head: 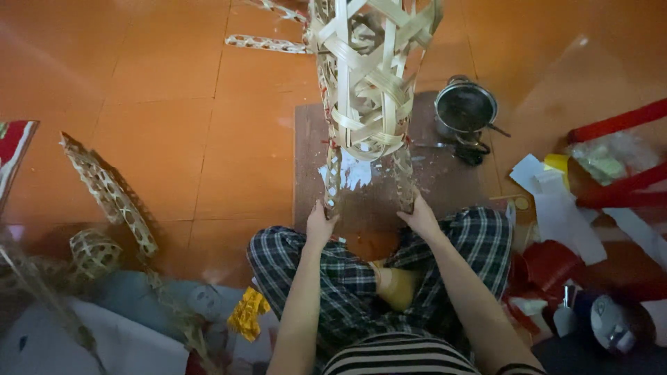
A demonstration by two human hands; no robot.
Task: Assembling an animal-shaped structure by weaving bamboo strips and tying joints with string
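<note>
We sit cross-legged on the orange tiled floor (160,139) with a woven bamboo frame (368,76) standing upright in front of our knees. It is an open lattice of pale flat strips, and two narrow woven legs hang from its lower end. Our left hand (321,223) is closed around the bottom of the left leg (333,180), and our right hand (419,217) is closed around the bottom of the right leg (404,182); the two hands are apart, one on each leg. The frame rests over a brown board (313,173) lying flat on the floor, with scraps of white paper (356,173) under it.

Just beyond the board's right side stands a small metal pot (465,107) with a dark inside, and black-handled scissors (471,151) lie beside it. To our right are loose white paper sheets (563,212) and red paper pieces (549,260). To our left lie other woven bamboo pieces (108,191), one long and flat, one rounded.
</note>
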